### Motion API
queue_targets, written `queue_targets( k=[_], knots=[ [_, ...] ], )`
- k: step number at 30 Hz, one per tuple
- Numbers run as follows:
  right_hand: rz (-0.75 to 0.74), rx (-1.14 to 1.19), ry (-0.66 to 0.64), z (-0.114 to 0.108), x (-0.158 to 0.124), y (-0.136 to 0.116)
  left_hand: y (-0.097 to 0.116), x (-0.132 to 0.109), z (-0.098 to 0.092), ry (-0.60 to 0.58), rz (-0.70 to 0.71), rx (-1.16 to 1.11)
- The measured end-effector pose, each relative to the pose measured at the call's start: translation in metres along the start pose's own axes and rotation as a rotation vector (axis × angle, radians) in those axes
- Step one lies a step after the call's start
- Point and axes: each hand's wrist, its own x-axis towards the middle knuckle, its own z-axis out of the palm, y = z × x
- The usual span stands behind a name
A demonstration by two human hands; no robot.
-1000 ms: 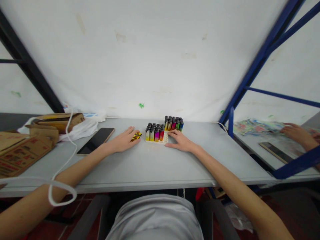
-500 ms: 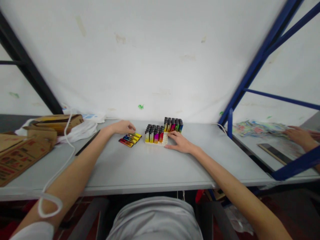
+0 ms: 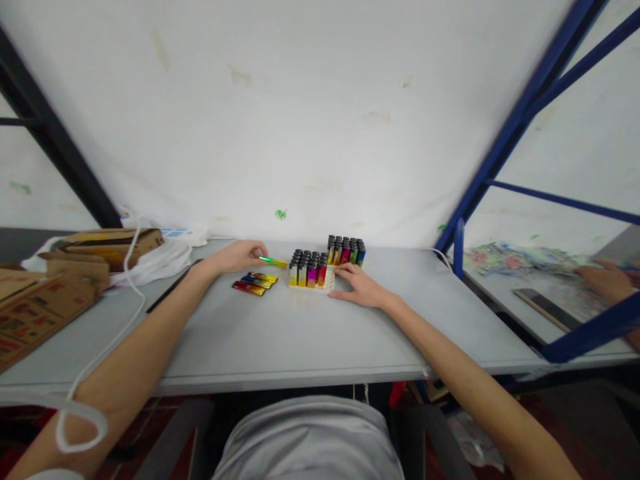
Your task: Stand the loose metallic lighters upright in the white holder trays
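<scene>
My left hand (image 3: 246, 256) is closed, its fingertips pinching one end of a shiny green-and-yellow lighter (image 3: 273, 262). The other end points right, toward a block of lighters with black tops (image 3: 309, 269), upright in a white rack (image 3: 331, 280). At that rack's right end is my right hand (image 3: 361, 285), thumb at the near side and fingers at the far side, gripping it. Several metallic lighters (image 3: 254, 285), red, dark and gold, lie flat on the table below my left hand. Behind the rack stands a second block of upright lighters (image 3: 347, 250).
Cardboard boxes (image 3: 60, 297) and a white plastic bag (image 3: 153, 261) occupy the table's left side. A white cable (image 3: 131, 260) hangs over my left forearm. At right, past a blue metal frame (image 3: 459, 247), are a co-worker's hands (image 3: 607, 280) and a phone (image 3: 545, 308).
My left hand has picked up the green-and-yellow lighter, which now points toward the rack. The flat lighters have shifted slightly left. My right hand has stayed at the rack.
</scene>
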Motion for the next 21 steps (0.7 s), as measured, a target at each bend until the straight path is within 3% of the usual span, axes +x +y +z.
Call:
queue_targets(
  k=[11, 16, 21],
  knots=[
    [-0.008, -0.004, 0.003, 0.000, 0.001, -0.001, 0.055, -0.019, -0.013, 0.288, 0.098, -0.844],
    [-0.009, -0.008, 0.007, 0.000, 0.000, -0.001, 0.080, -0.028, -0.004, 0.053, 0.124, -1.203],
    [-0.016, -0.012, 0.008, 0.001, 0.000, 0.000, 0.104, -0.033, 0.012, -0.107, 0.147, -1.260]
  ],
)
